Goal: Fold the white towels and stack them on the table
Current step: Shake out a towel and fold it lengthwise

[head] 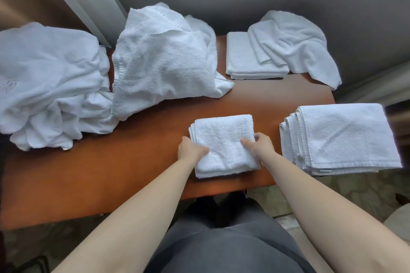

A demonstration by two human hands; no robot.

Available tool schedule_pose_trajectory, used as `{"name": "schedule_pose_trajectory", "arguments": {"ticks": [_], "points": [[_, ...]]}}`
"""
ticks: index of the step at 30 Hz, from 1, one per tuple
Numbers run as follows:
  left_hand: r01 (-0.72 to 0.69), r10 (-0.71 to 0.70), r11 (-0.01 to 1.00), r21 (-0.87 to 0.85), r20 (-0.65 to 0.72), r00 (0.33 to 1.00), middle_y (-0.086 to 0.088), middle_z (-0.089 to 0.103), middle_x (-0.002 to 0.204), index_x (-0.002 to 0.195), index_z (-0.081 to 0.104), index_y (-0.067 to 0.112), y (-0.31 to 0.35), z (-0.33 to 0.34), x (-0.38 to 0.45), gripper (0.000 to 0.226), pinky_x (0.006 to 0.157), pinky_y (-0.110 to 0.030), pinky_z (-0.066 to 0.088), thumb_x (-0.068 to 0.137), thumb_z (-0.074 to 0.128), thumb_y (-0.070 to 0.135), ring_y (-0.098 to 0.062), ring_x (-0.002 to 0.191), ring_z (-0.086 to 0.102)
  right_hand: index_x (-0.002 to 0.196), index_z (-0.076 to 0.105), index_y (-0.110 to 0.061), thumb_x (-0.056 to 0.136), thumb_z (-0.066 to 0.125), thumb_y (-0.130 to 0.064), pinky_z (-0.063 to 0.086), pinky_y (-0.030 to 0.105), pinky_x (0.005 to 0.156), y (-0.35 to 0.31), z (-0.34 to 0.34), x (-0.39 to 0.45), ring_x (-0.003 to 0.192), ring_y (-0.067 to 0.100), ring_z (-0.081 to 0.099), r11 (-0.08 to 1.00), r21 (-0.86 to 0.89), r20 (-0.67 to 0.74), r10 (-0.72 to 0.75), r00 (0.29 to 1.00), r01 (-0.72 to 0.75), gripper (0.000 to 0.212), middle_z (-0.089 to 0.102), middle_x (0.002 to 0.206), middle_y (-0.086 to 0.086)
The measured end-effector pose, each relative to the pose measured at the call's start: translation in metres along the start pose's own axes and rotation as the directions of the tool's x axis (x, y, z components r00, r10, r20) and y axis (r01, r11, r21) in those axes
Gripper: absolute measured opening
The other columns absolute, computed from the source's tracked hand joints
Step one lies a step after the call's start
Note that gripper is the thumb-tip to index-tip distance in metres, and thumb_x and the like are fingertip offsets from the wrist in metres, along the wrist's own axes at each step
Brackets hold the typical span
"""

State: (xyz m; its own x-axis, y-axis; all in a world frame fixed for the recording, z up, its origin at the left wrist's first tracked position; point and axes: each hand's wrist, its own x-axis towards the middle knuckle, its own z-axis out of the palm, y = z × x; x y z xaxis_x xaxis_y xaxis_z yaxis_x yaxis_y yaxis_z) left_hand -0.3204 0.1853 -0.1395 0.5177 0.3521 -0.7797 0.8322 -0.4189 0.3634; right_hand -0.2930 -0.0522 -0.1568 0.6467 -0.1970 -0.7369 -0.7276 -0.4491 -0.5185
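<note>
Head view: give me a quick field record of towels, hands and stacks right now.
surface: brown table
in hand: small folded towel, flat on the table
left hand: grips the towel's left edge
right hand: grips its right edge
finished stack: right of the hands, several folded towels
far folded towel: loose towel draped partly over it
unfolded pile: left and far left, crumpled

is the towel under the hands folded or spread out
Folded: the small towel is a compact rectangle with layered edges at its left side, gripped by left hand and right hand.
</note>
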Motion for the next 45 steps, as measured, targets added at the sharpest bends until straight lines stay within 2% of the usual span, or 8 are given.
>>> {"name": "schedule_pose_trajectory", "arguments": {"ticks": [5,11,17,21,25,32,38,45], "points": [[0.104,-0.091,0.986,-0.132,0.098,0.991,-0.006,0.066,0.113,0.109,0.058,0.008,0.004,0.002,0.01,0.051,0.082,-0.036,0.054,0.07,0.088,0.019,-0.024,0.101,0.064,0.086,0.054,-0.027,0.085,0.075,-0.046,0.056,0.04,0.08,0.0,-0.003,0.002,0.081,0.012,0.062,0.993,-0.112,-0.047,-0.04,0.998,0.035,0.028,0.065,0.092,-0.007],[-0.022,0.025,0.986,-0.164,0.018,1.0,0.003,0.071,0.101,0.101,0.066,0.017,-0.001,0.019,0.003,0.032,0.086,-0.04,0.058,0.072,0.078,0.024,-0.021,0.095,0.068,0.098,0.051,-0.024,0.085,0.075,-0.047,0.048,0.03,0.064,-0.003,-0.012,0.008,0.077,0.006,0.057,0.989,-0.135,-0.029,-0.058,0.998,0.053,0.035,0.056,0.087,-0.015],[-0.116,0.165,0.909,-0.4,0.091,0.982,0.005,0.072,0.108,0.111,0.064,0.024,-0.007,0.021,-0.002,0.031,0.084,-0.037,0.059,0.082,0.072,0.016,-0.014,0.096,0.07,0.113,0.061,-0.014,0.087,0.075,-0.043,0.058,0.044,0.09,0.003,-0.021,0.011,0.099,0.022,0.067,1.0,-0.014,0.051,-0.017,0.999,0.018,0.042,0.067,0.111,0.0],[0.037,0.091,0.827,-0.56,0.2,0.976,-0.002,0.07,0.113,0.115,0.054,0.015,-0.006,0.009,0.003,0.048,0.068,-0.028,0.057,0.077,0.081,0.007,-0.018,0.095,0.072,0.101,0.062,-0.022,0.086,0.079,-0.04,0.054,0.025,0.064,0.001,-0.03,0.002,0.086,0.011,0.069,0.996,0.069,0.07,-0.069,0.995,0.064,0.029,0.07,0.102,-0.004],[0.069,0.162,0.783,-0.619,0.31,0.937,-0.011,0.075,0.113,0.118,0.064,0.004,0.011,-0.002,-0.004,0.046,0.078,-0.036,0.059,0.074,0.076,0.0,-0.024,0.095,0.075,0.109,0.062,-0.009,0.087,0.079,-0.028,0.057,0.031,0.072,-0.007,-0.038,-0.012,0.091,0.018,0.071,0.975,0.183,0.015,-0.13,0.991,0.125,0.034,0.071,0.106,0.004],[-0.081,0.367,0.773,-0.629,0.339,0.867,-0.01,0.075,0.113,0.119,0.067,0.005,0.061,-0.02,-0.037,0.034,0.103,-0.047,0.051,0.087,0.058,0.011,-0.028,0.108,0.071,0.096,0.068,-0.017,0.087,0.079,-0.03,0.049,0.015,0.055,-0.04,-0.087,-0.049,0.072,0.009,0.07,0.932,0.218,-0.144,-0.263,0.954,0.29,0.019,0.074,0.082,-0.008],[-0.212,0.501,0.77,-0.602,0.364,0.786,-0.002,0.078,0.106,0.118,0.067,0.013,0.103,-0.016,-0.075,0.029,0.068,-0.027,0.058,0.091,0.056,0.007,-0.015,0.087,0.075,0.095,0.073,-0.018,0.088,0.075,-0.038,0.056,0.026,0.066,-0.049,-0.152,-0.077,0.077,0.01,0.071,0.911,0.214,-0.251,-0.297,0.921,0.353,0.022,0.076,0.089,-0.001],[-0.293,0.565,0.763,-0.576,0.373,0.736,-0.002,0.077,0.107,0.12,0.064,0.014,0.149,0.031,-0.124,0.025,0.073,-0.034,0.061,0.096,0.059,0.009,-0.017,0.09,0.075,0.087,0.073,-0.013,0.091,0.068,-0.032,0.049,0.028,0.058,-0.026,-0.236,-0.085,0.065,0.013,0.062,0.917,0.214,-0.328,-0.257,0.909,0.336,0.02,0.069,0.075,-0.004]]}}
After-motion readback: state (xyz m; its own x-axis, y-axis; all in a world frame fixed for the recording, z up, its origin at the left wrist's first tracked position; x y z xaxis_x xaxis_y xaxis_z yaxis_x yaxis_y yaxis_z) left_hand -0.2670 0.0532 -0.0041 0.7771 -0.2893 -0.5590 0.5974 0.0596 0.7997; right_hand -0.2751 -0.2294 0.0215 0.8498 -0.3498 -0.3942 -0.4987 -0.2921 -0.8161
